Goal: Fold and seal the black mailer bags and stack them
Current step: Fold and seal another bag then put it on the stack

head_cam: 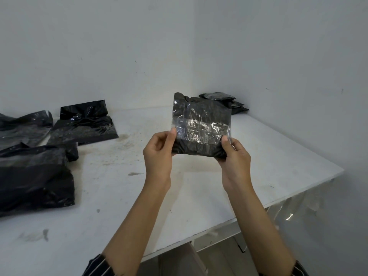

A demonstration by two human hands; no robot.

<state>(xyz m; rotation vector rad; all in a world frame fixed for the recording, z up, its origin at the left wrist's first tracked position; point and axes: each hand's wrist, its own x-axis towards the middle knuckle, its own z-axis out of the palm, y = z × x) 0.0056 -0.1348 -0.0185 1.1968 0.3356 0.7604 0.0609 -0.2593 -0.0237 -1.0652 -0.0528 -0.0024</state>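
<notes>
Both hands hold the folded black mailer bag (201, 124) above the desk (278, 156). The left hand (158, 154) and right hand (235, 154) each apply a closed pinch grip at a lower corner, likely tensioning the clear seal strip (201, 126) for pressing. The finished stack (225, 101) waits in the far corner.

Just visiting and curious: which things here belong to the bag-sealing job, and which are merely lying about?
Job: folded black mailer bag, pinched by left hand and right hand; stack of finished bags in the corner; loose black bags at left.
Lying about: clear plastic sheet beside the white table.
</notes>
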